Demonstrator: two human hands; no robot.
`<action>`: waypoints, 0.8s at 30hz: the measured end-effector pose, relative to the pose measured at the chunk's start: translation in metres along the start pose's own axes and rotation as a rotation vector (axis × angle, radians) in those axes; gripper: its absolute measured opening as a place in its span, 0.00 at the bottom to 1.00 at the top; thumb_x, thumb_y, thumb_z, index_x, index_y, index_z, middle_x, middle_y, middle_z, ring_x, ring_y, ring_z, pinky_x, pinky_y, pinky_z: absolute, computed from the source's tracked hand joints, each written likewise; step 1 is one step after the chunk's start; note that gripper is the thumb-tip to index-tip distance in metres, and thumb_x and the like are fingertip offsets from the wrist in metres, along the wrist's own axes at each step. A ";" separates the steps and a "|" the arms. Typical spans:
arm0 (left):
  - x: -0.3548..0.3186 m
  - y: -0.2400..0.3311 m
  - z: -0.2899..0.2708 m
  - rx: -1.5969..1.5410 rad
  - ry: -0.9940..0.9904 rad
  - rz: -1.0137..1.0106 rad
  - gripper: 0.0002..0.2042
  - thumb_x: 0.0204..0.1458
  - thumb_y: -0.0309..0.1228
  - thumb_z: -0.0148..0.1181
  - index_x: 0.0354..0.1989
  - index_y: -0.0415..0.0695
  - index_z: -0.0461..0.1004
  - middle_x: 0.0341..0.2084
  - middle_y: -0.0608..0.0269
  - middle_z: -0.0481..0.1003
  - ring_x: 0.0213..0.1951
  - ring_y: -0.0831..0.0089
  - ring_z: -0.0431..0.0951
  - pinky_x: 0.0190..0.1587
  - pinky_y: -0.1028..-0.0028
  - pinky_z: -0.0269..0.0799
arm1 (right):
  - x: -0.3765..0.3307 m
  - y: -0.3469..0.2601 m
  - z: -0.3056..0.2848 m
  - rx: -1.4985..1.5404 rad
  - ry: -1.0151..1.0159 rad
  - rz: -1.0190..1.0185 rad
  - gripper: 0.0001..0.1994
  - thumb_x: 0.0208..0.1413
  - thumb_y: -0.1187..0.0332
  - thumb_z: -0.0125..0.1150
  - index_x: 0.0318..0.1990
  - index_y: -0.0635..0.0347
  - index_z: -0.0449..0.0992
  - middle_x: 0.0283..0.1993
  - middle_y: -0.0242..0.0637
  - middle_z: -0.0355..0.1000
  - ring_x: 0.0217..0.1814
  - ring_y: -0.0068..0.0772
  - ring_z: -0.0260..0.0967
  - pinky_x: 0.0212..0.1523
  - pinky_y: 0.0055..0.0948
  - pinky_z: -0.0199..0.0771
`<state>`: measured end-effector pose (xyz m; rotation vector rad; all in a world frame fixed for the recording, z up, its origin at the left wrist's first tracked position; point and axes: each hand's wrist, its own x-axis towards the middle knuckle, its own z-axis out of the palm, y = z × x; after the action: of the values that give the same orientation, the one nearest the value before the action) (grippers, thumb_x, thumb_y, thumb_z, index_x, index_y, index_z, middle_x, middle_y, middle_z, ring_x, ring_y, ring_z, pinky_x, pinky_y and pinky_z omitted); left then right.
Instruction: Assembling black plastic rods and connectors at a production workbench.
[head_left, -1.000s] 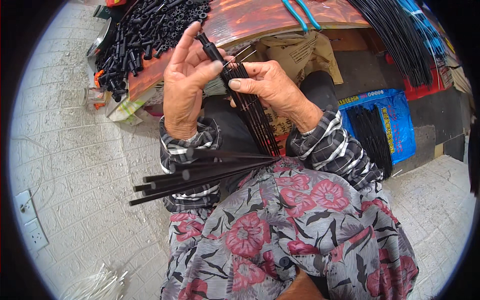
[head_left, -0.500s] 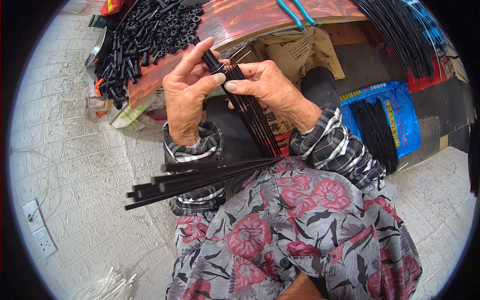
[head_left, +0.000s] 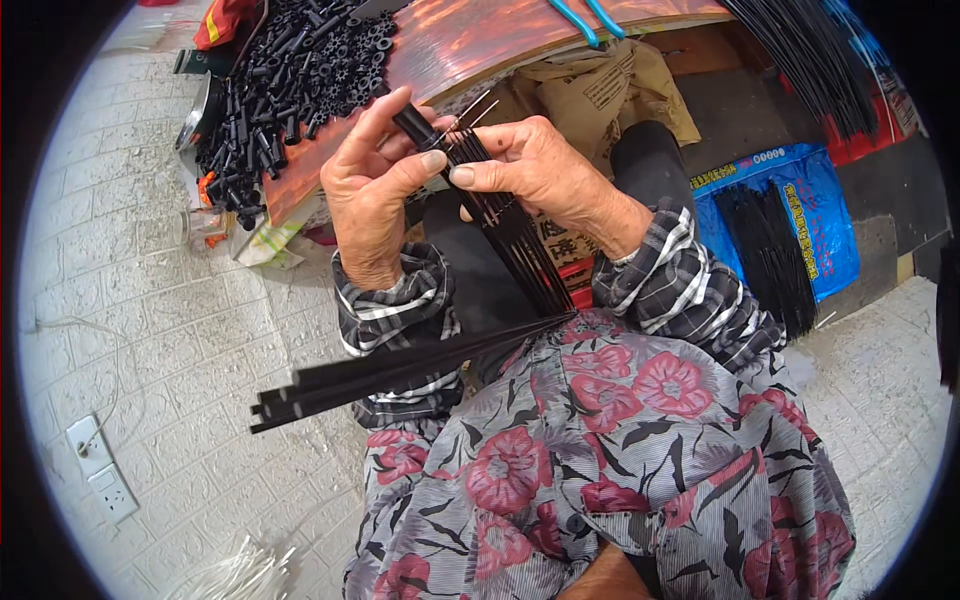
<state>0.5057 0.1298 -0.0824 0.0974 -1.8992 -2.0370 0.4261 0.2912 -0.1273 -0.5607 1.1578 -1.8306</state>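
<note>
Between my hands is a bundle of thin black ribs (head_left: 522, 245), slanting down to my lap like part of an umbrella frame. A short black tube (head_left: 413, 125) sits at its upper end. My left hand (head_left: 370, 200) grips around the tube, its thumb pressed at the lower end and the index finger extended. With thumb and fingers, my right hand (head_left: 560, 185) pinches the ribs just below. Two thin metal wires (head_left: 478, 114) stick out past the right fingers. From the lap, thicker black rods (head_left: 345, 383) fan leftward over my left sleeve. The fingertips behind the bundle are partly hidden.
Small black plastic parts (head_left: 300, 85) are heaped on the reddish tabletop (head_left: 440, 50). Blue-handled pliers (head_left: 590, 22) lie at its edge. Black rods (head_left: 770, 250) rest on a blue bag (head_left: 825, 230) to the right; more long rods (head_left: 805, 60) lie beyond. A brown sack (head_left: 610, 95) stands under the table.
The thicker rods' ends have drawn closer together and swung slightly. Both hands keep their hold on the bundle. The view has shifted a little.
</note>
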 end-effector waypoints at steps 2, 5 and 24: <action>0.004 -0.008 -0.004 -0.056 -0.039 -0.004 0.28 0.42 0.11 0.63 0.56 0.33 0.69 0.41 0.49 0.76 0.46 0.58 0.79 0.48 0.63 0.78 | 0.002 0.004 -0.005 0.005 0.006 -0.011 0.11 0.53 0.67 0.67 0.43 0.60 0.81 0.25 0.23 0.73 0.23 0.09 0.64 0.18 0.13 0.58; 0.005 -0.013 -0.009 -0.126 -0.059 -0.020 0.28 0.42 0.11 0.62 0.57 0.35 0.69 0.41 0.46 0.77 0.48 0.54 0.78 0.49 0.61 0.78 | 0.001 0.002 -0.004 0.016 -0.014 -0.006 0.10 0.53 0.67 0.67 0.42 0.59 0.81 0.25 0.21 0.72 0.22 0.08 0.62 0.18 0.12 0.56; -0.014 -0.045 -0.006 -0.558 -0.001 0.078 0.34 0.48 0.17 0.59 0.65 0.59 0.63 0.47 0.45 0.76 0.58 0.39 0.68 0.62 0.44 0.61 | 0.006 0.004 0.007 0.095 -0.077 -0.120 0.12 0.52 0.66 0.69 0.40 0.63 0.82 0.25 0.21 0.70 0.26 0.11 0.63 0.26 0.15 0.65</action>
<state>0.5115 0.1301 -0.1300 -0.1158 -1.2477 -2.4212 0.4299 0.2824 -0.1281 -0.6519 0.9989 -1.9371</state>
